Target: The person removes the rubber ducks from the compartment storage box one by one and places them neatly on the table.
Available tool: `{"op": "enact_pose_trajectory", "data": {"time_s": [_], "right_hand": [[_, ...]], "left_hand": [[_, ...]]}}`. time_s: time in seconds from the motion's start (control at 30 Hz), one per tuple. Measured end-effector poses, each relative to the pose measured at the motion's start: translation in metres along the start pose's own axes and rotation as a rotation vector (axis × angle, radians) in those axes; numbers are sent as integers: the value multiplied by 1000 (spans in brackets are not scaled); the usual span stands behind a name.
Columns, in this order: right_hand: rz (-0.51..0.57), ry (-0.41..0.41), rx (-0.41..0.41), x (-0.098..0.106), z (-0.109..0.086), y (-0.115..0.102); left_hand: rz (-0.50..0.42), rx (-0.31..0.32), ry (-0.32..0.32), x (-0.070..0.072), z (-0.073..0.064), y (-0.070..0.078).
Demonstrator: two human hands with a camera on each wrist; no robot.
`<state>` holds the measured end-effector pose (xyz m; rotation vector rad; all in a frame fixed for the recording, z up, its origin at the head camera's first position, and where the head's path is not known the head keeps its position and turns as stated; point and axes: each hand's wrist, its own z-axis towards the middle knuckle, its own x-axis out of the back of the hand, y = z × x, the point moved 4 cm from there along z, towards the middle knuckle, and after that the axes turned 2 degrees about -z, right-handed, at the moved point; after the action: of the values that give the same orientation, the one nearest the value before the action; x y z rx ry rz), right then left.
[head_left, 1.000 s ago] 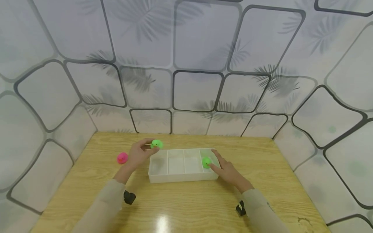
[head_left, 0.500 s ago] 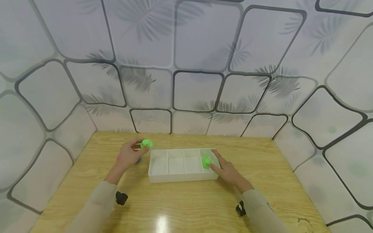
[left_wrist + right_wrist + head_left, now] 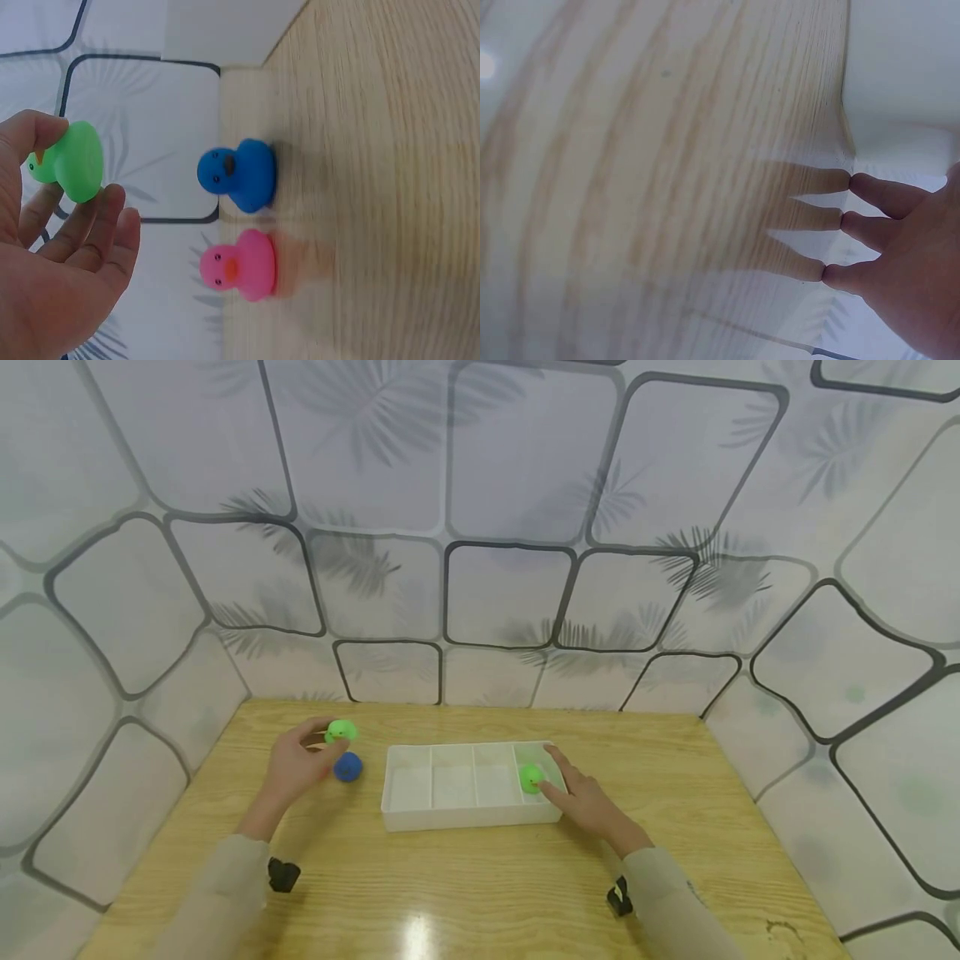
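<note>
My left hand (image 3: 294, 762) pinches a green rubber duck (image 3: 342, 732) between thumb and fingertips, raised above the table left of the white box. A blue rubber duck (image 3: 251, 176) and a pink rubber duck (image 3: 251, 266) stand side by side on the table beyond that hand; in the head view the hand hides the pink one. Spread over the right end of the white divided box (image 3: 472, 817) is my right hand (image 3: 592, 806), its thumb over the rim beside another green duck (image 3: 531, 778) in the rightmost compartment. Three of its fingertips touch the table in the right wrist view.
The box has a row of compartments split by thin dividers. Beneath everything lies a wood-grain table (image 3: 480, 885), with a patterned wall (image 3: 510, 593) behind and at both sides. A black wrist device (image 3: 283, 875) hangs at the left sleeve, another (image 3: 619, 897) at the right.
My left hand has moved left, away from the box, carrying the green duck. The blue duck has come into sight and the pink one is now covered. My right hand stays put.
</note>
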<state>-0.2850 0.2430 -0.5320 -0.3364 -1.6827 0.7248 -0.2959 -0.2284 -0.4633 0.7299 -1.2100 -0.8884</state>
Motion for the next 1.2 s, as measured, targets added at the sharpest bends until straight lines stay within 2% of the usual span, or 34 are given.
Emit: {"op": "enact_pose_trajectory", "data": {"time_s": [0.17,0.37,0.7,1.0,1.2], "right_hand": [[-5,2,5,0,1,1],[3,-5,-5,0,0,1],[7,-4,0,0,0,1],[21,-5,10,0,1,1],[18,-3,17,-1,0,0]], "left_hand": [[25,1,41,13,-3,-5],[45,21,57,23,-5,-12],[77,4,84,34,-11,-26],[118,30,107,41,-13,-38],[112,47,135,45,-14,-47]]}}
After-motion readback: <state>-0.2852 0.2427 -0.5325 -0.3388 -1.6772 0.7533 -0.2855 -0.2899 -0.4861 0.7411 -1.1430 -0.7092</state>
